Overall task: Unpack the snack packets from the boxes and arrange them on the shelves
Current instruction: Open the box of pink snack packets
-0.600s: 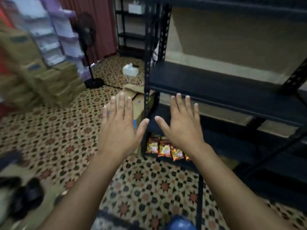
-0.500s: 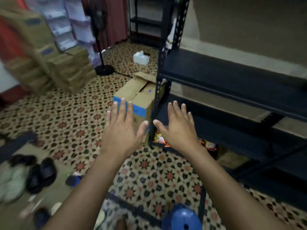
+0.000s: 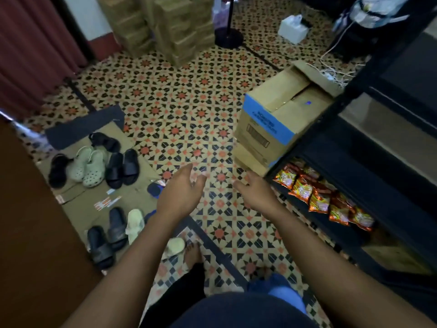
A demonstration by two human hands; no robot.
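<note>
Both the left hand (image 3: 182, 192) and right hand (image 3: 256, 191) hang loose-fingered, holding nothing. The cardboard box (image 3: 279, 114) sits just beyond the right hand; snack packets (image 3: 319, 197) line the bottom shelf (image 3: 378, 185) beside it. Best lift its flaps fully before reaching in.

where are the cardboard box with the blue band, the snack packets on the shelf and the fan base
cardboard box with the blue band (image 3: 281, 110), head view, on its closed top flap
snack packets (image 3: 318, 200), head view, on a packet mid-row on the bottom shelf
fan base (image 3: 229, 38), head view, on the round black foot
</note>
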